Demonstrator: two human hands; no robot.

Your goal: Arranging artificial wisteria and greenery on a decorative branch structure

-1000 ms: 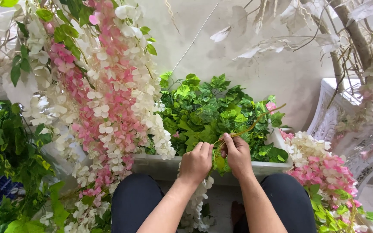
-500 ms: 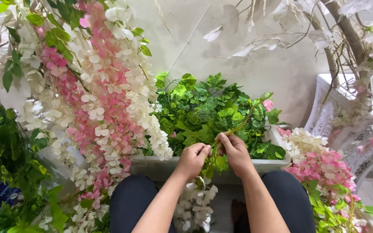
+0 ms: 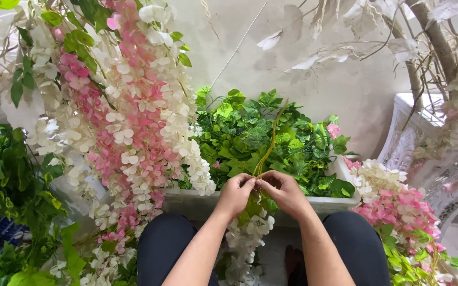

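Pale plaster wall backs our spot, pink-and-white flower garlands hanging left. We see a white trough of green leaves ahead. Our left hand and right hand meet there, fingertips pinched on thin yellow-green stems rising above the leaves.
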